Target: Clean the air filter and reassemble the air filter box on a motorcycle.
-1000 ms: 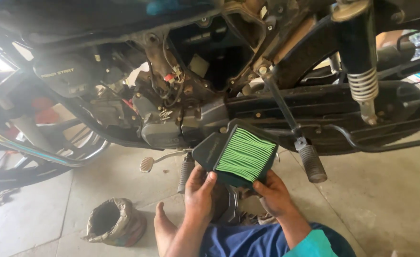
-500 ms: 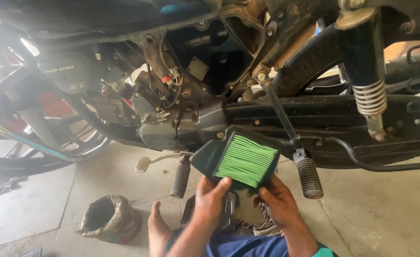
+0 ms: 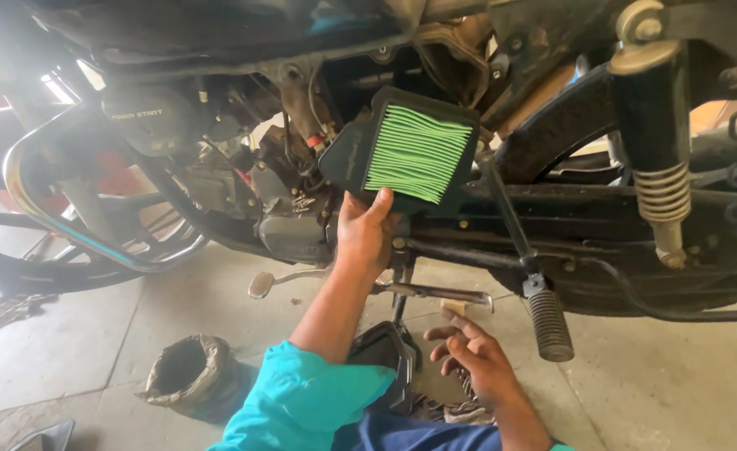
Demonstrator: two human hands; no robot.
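Holding the air filter (image 3: pixel 410 150) up against the side of the motorcycle, our left hand (image 3: pixel 364 230) gripped its lower edge, thumb in front on the black frame, fingers tucked behind. We saw the filter as a black plastic frame with green pleated paper, tilted, sitting in front of the open cavity under the seat area, just beside the engine (image 3: pixel 289 221) and its wiring. Our left arm wore a teal sleeve (image 3: pixel 302 401). Our right hand (image 3: pixel 473 355) hung low near the concrete floor (image 3: pixel 661 401), fingers loosely spread and curled, holding nothing, well apart from the filter. We noted a black plastic cover (image 3: pixel 385 355) standing on the floor between our arms, just beside the right hand. A rubber-clad footpeg (image 3: pixel 550 324) hung to the right of that hand, and the kick lever (image 3: pixel 502 217) ran diagonally above it. A chrome-sprung rear shock absorber (image 3: pixel 656 159) stood at the right, a chrome crash guard (image 3: pixel 76 225) curved at the left. A crumpled open sack (image 3: pixel 186 376) sat on the floor at lower left, and a rag (image 3: pixel 10 307) lay at the far left.
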